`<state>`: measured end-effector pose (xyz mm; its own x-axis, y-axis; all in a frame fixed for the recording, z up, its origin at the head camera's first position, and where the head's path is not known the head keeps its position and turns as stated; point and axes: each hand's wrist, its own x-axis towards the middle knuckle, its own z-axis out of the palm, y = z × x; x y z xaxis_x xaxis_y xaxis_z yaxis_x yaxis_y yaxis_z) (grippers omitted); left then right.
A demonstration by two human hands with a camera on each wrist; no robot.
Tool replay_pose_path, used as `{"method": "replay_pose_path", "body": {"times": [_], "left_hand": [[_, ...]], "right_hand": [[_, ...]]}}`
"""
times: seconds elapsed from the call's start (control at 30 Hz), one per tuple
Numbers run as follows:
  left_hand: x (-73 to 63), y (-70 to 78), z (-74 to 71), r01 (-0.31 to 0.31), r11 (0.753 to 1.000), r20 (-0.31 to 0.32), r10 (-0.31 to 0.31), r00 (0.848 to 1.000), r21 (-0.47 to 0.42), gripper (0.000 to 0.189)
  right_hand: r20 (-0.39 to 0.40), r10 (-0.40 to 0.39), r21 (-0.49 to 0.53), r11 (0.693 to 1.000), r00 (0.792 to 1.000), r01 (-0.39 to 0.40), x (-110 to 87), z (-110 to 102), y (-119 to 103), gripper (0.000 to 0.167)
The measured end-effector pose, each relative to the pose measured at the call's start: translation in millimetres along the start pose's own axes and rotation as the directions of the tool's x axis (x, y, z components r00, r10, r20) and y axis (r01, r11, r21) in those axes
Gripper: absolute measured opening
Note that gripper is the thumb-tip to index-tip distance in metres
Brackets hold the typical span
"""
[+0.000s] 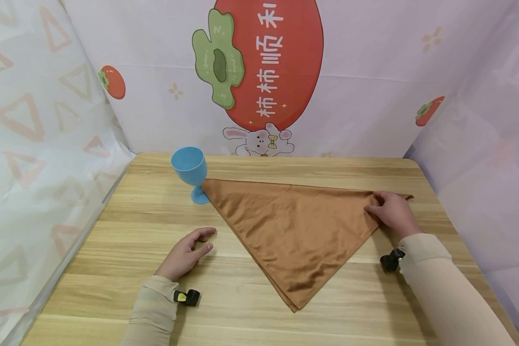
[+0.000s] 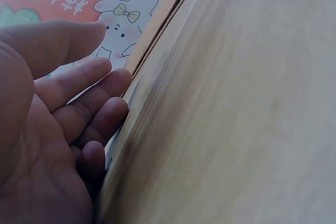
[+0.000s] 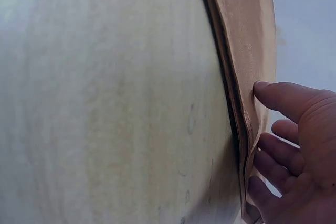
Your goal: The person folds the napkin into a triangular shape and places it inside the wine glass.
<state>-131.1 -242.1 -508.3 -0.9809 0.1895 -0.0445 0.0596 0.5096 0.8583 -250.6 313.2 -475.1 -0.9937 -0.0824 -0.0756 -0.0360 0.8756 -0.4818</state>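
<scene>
Cloth (image 1: 291, 230) is lying under and leftward of the right hand (image 1: 391, 211), whose parted fingers are touching it, perhaps for steadying (pinching, I cannot tell), while the left hand (image 1: 185, 255) is holding nothing.

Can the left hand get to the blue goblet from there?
Probably yes: the left hand holds nothing, and only bare wooden tabletop shows between it and the blue goblet. The brown cloth lies outside that path.
</scene>
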Motion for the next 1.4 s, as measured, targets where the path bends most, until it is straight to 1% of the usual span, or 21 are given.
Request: {"method": "replay_pose_path", "body": {"times": [0.07, 0.17, 0.2, 0.3, 0.43, 0.67, 0.77, 0.83, 0.93, 1.0, 1.03, 1.2, 1.3, 1.4], "left_hand": [[-0.1, 0.7, 0.2, 0.022, 0.999, 0.003, -0.021, 1.000, -0.033, 0.041], [0.6, -0.2, 0.4, 0.053, 0.996, 0.004, -0.053, 0.999, -0.077, 0.040], [1.0, -1.2, 0.5, 0.061, 0.995, 0.002, -0.061, 0.998, -0.085, 0.040], [2.3, -2.6, 1.2, 0.057, 0.995, -0.002, -0.058, 0.998, -0.079, 0.040], [2.5, -1.8, 2.2, 0.042, 0.996, -0.005, -0.042, 0.999, -0.073, 0.040], [2.3, -3.1, 3.0, 0.058, 0.988, -0.020, -0.061, 0.998, -0.144, 0.040], [1.9, -2.0, 3.6, 0.049, 0.986, -0.055, -0.059, 0.997, -0.160, 0.039], [1.7, -1.1, 3.7, 0.041, 0.982, -0.090, -0.058, 0.994, -0.183, 0.037], [1.7, 0.0, 4.3, 0.019, 0.975, -0.139, -0.051, 0.989, -0.223, 0.034], [2.3, 1.1, 5.8, 0.004, 0.966, -0.155, -0.045, 0.987, -0.258, 0.033], [2.6, 2.0, 6.9, -0.007, 0.961, -0.156, -0.037, 0.987, -0.278, 0.033], [5.6, 7.9, 18.7, -0.059, 0.925, -0.146, 0.003, 0.989, -0.375, 0.032], [8.2, 11.3, 28.1, -0.057, 0.902, -0.176, -0.022, 0.984, -0.427, 0.030], [10.2, 13.8, 36.2, -0.056, 0.870, -0.235, -0.070, 0.970, -0.491, 0.027]], "right_hand": [[-0.006, 0.015, 0.040, 0.999, 1.000, -0.015, 0.4, 0.5, 1.5, 0.069], [-0.024, 0.050, 0.136, 0.990, 0.998, -0.046, 0.7, 1.2, 3.9, 0.069], [-0.031, 0.062, 0.170, 0.984, 0.998, -0.056, 0.4, 1.2, 4.7, 0.069], [-0.052, 0.088, 0.239, 0.968, 0.995, -0.073, -0.2, 1.6, 7.4, 0.068], [-0.055, 0.099, 0.291, 0.954, 0.994, -0.079, -2.9, 1.0, 9.5, 0.066], [-0.073, 0.094, 0.355, 0.933, 0.993, -0.062, -14.3, -2.2, 2.2, 0.065], [-0.079, 0.091, 0.389, 0.920, 0.993, -0.053, -20.4, 0.3, -2.7, 0.063], [-0.085, 0.086, 0.416, 0.908, 0.993, -0.043, -24.9, 3.9, -6.4, 0.061], [-0.114, 0.069, 0.471, 0.882, 0.991, -0.008, -32.2, 10.6, -12.2, 0.056], [-0.138, 0.052, 0.513, 0.858, 0.989, 0.026, -38.2, 15.0, -16.7, 0.054], [-0.149, 0.042, 0.532, 0.846, 0.988, 0.044, -41.1, 17.3, -19.0, 0.054], [-0.175, 0.023, 0.644, 0.759, 0.984, 0.097, -58.8, 27.7, -36.5, 0.050], [-0.200, 0.016, 0.676, 0.726, 0.980, 0.126, -69.9, 35.1, -46.1, 0.047], [-0.212, 0.005, 0.699, 0.700, 0.977, 0.148, -81.3, 43.5, -52.3, 0.045]]}}
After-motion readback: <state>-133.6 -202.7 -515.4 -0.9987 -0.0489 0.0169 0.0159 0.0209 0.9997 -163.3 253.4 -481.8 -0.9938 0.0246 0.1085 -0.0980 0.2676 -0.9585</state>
